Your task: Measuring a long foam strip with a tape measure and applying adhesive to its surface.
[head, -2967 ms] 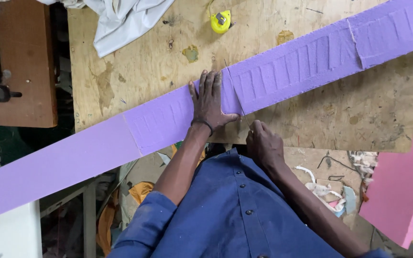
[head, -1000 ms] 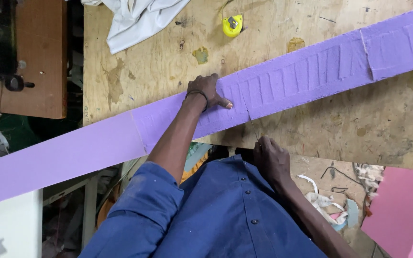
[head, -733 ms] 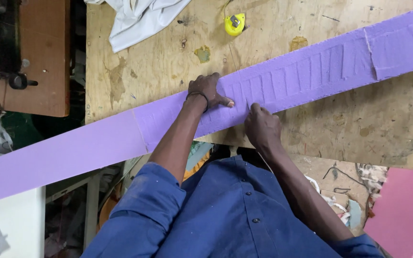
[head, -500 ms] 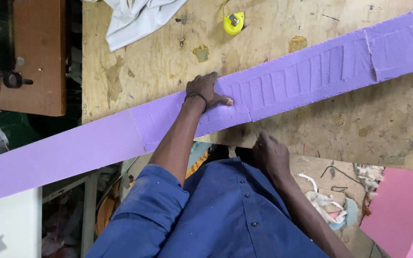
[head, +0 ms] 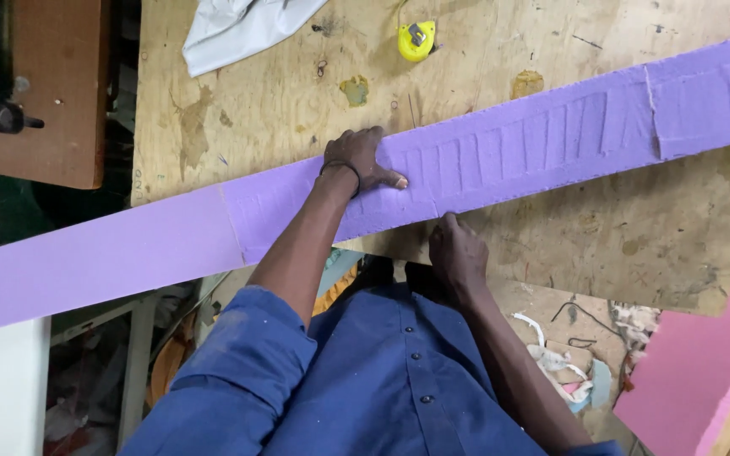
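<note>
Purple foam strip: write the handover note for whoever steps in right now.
Left hand: flat on top of the purple foam strip, pressing it onto the plywood table. It holds nothing.
Right hand: at the strip's near edge, fingertips touching it. It holds nothing.
The strip lies slantwise across the table, its left end hanging past the table edge. Ribbed marks run along it from the left hand rightward.
A yellow tape measure and white cloth sit at the far side; a pink foam sheet stands lower right.
Done: the strip is laid out and pinned. Left: the smooth left stretch has no ribbing.
</note>
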